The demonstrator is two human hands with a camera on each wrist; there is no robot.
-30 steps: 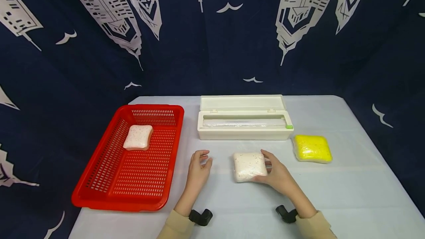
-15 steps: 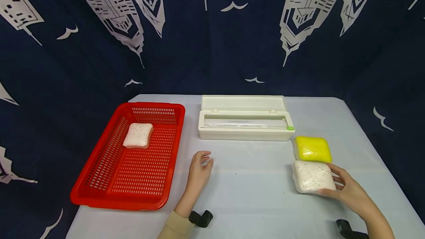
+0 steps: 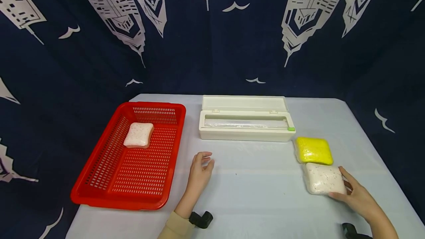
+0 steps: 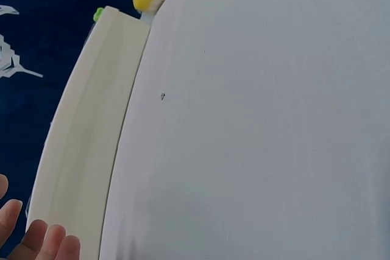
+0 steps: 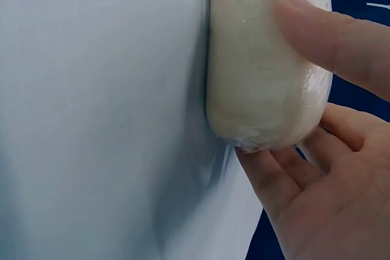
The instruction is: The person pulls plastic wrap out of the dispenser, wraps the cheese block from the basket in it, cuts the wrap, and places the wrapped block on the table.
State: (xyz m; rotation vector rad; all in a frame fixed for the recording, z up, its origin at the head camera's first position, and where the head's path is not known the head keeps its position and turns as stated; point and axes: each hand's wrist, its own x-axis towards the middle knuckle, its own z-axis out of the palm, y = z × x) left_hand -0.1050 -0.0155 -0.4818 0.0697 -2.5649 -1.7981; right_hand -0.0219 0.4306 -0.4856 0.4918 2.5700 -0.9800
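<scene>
My right hand (image 3: 360,198) holds a white, speckled, pillow-shaped block (image 3: 324,179) wrapped in clear film, by its right side, thumb in front and fingers behind. In the right wrist view the thumb (image 5: 323,38) presses on the film-covered block (image 5: 262,59), low at the tabletop. Just behind it lies a yellow block (image 3: 313,150), also in shiny film. My left hand (image 3: 200,172) holds nothing, its fingers loosely bent, in front of the cling film dispenser (image 3: 244,135). In the left wrist view only some left fingertips (image 4: 52,245) show beside the dispenser.
The dispenser's lid (image 3: 244,103) stands raised, a film roll (image 3: 245,123) inside and a green slider (image 3: 291,128) at its right end. A red basket (image 3: 174,150) at left bears one white speckled block (image 3: 137,135). A dark patterned cloth (image 3: 212,47) hangs behind the table.
My right hand has carried the wrapped white block from the table's middle to the right, up to the front of the yellow block. The left hand has stayed in place.
</scene>
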